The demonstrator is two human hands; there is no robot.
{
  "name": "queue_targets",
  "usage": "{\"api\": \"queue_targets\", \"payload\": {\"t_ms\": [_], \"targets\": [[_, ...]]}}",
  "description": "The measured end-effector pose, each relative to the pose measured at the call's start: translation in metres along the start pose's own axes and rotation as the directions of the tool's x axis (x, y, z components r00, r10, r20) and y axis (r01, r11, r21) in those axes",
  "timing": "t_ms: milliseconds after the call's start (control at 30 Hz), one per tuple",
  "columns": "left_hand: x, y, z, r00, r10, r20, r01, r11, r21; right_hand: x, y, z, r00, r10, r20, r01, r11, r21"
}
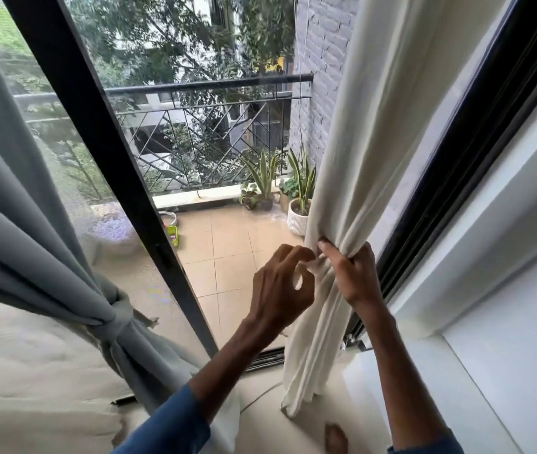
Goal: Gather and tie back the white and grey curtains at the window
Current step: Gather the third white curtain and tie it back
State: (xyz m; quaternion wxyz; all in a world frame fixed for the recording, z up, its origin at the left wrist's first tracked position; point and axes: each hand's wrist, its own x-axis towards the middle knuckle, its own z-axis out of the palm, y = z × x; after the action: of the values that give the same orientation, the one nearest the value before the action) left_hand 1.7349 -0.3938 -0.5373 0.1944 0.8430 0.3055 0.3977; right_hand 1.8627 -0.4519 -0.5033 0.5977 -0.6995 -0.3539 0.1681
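Item: grey curtain (pixel 31 224), left of the window frame (pixel 96 152), already bunched and knotted at its tie (pixel 118 314); I count that half as done. Item: white curtain (pixel 358 158), at the right edge of the window, hanging to the floor, gathered into a bundle at mid height. Item: my right hand (pixel 354 276), grip closed around that bundle from the wall side, holding the folds together. Item: my left hand (pixel 281 285), just beside the right, thumb and fingers (pixel 293 253) pinched narrow on a small bit of white cloth at the bundle's edge; whether this is a tie strip or a loose fold, I cannot tell. Step in hand: securing the gathered white curtain. Next move, as I judge it: keep the right grip firm so the folds do not slip, while the left draws its piece around the bundle and knots it.
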Motion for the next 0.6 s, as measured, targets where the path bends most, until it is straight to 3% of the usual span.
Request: {"api": "queue_targets", "payload": {"t_ms": [100, 367, 600], "targets": [[-0.002, -0.002, -0.001, 0.999, -0.006, 0.037, 0.003, 0.997, 0.076, -0.003, -0.002, 0.004, 1.000, 0.024, 0.013, -0.024, 0.999, 0.022], [-0.007, -0.005, -0.002, 0.994, 0.106, 0.037, -0.108, 0.994, 0.034, -0.001, -0.003, 0.005, 0.998, 0.055, 0.031, -0.055, 0.998, -0.005], [-0.026, 0.021, -0.007, 0.998, -0.013, 0.064, 0.003, 0.986, 0.166, 0.000, 0.005, 0.001, 0.996, 0.051, 0.069, -0.045, 0.995, -0.088]]}}
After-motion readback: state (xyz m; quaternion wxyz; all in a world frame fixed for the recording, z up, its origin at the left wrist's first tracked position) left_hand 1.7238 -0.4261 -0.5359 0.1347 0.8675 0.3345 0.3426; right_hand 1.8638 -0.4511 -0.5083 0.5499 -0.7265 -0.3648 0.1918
